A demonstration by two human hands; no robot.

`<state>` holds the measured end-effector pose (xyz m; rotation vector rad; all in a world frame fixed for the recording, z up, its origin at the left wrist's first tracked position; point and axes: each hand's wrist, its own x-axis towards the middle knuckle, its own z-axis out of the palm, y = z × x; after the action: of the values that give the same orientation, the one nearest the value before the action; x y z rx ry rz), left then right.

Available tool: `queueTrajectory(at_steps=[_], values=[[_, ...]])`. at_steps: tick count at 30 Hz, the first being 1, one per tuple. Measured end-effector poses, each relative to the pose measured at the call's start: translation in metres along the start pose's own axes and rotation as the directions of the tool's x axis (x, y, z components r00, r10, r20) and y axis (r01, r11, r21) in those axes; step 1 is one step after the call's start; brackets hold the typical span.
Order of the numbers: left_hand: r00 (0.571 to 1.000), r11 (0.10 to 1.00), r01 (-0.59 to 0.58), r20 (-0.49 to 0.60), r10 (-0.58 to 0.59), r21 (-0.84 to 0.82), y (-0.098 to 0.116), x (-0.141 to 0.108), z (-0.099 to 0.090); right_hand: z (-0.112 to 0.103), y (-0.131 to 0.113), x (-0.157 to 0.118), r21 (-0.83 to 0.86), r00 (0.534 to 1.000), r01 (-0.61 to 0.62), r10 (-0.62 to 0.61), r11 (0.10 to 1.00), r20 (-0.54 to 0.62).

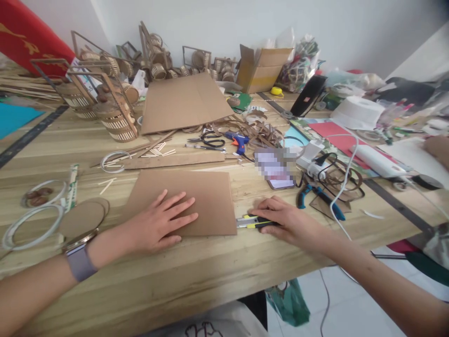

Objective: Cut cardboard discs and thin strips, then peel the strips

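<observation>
We rest our left hand (164,219) palm down, fingers (183,222) spread, its forearm (112,248) slanting in from lower left. Our right hand (280,217) curls in a grip, the hidden fingers probably tucked beneath, its arm (379,276) reaching in from lower right.

Room and background. A pale, plain wall (210,23) closes the far side, with a corner line at left and a slanting edge at right, past which a lighter area (424,51) shows; a red banner (21,23) with gold markings occupies the upper left. The wooden surface (196,276), light and streaked in grain, bears dark strips (31,135) across it. Floor (347,311): pale tiles with thin joints, lower right. Light: soft and diffuse
</observation>
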<state>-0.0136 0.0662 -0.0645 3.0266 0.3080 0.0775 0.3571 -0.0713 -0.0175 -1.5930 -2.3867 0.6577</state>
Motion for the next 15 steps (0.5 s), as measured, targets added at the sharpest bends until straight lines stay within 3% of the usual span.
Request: queueTrajectory(at_steps=[6,11,15], values=[[1.000,1.000,0.018,-0.017,-0.018,0.014,0.003,0.002,0.003,0.018,-0.011,-0.027,-0.006,0.993,-0.083,0.083,0.996,-0.084],[0.999,0.998,0.052,-0.019,-0.051,0.046,0.006,0.011,0.002,0.030,-0.010,-0.034,0.000,0.975,-0.131,0.129,0.991,-0.183],[1.000,1.000,0.014,0.008,-0.014,0.026,-0.011,0.020,-0.011,0.031,-0.009,-0.032,0.007,0.968,-0.141,0.139,0.990,-0.208]])
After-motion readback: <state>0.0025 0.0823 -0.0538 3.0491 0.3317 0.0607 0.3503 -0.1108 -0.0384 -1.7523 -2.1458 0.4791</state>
